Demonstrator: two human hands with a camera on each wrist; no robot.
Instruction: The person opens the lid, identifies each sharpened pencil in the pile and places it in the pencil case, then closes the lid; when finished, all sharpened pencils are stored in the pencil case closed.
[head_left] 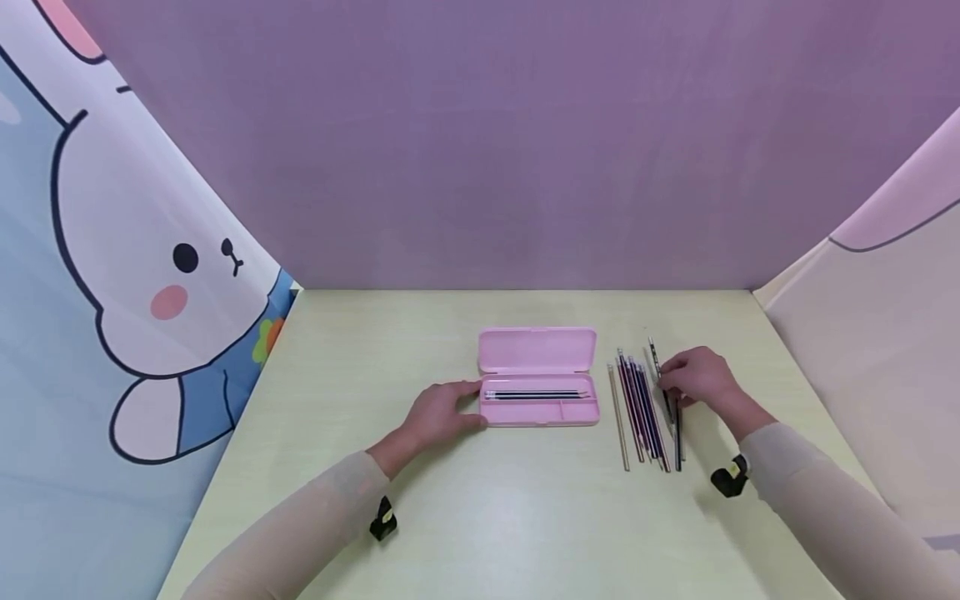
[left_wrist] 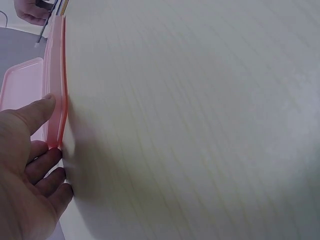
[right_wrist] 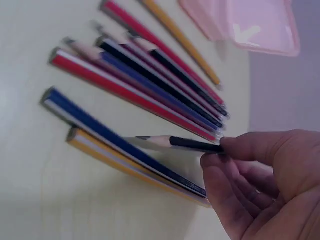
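A pink pencil case (head_left: 536, 415) lies with its lid (head_left: 537, 350) raised at the back. Two dark pencils (head_left: 536, 395) lie side by side in its long rear compartment. My left hand (head_left: 435, 414) holds the case by its left end; in the left wrist view the thumb (left_wrist: 37, 114) presses the side wall and the fingers bend near the corner. To the right, my right hand (head_left: 701, 379) pinches a dark sharpened pencil (right_wrist: 197, 145) between thumb and fingertips. Under that hand lie a blue pencil (right_wrist: 115, 137) and a yellow pencil (right_wrist: 120, 162).
Several red, purple, blue and black pencils (head_left: 643, 412) lie in a bunch between the case and my right hand. One yellow pencil (head_left: 618, 417) lies at the bunch's left. Behind the pale table (head_left: 375, 333) hangs a purple backdrop (head_left: 517, 150).
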